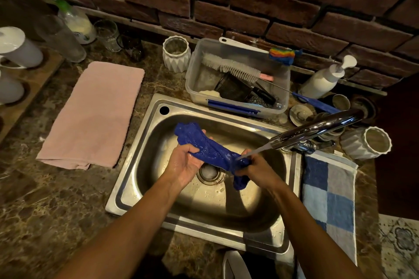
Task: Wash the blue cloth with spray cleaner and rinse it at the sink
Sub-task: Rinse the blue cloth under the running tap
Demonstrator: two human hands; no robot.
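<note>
The wet blue cloth (205, 147) is bunched into a long roll over the steel sink (145, 179). My left hand (184, 163) grips its middle from below. My right hand (258, 171) is closed on its right end, with a tail of cloth hanging under the fist. Water runs from the chrome faucet (317, 130) in a thin stream onto the cloth beside my right hand. A clear spray bottle (74, 19) with a green trigger stands at the back left of the counter.
A pink towel (95, 115) lies left of the sink, a blue checked towel (328, 201) on its right. Behind the sink stands a clear tub (283, 79) of brushes, a white pump bottle (326, 79) and white ribbed jars (176, 54). Glasses stand at the back left.
</note>
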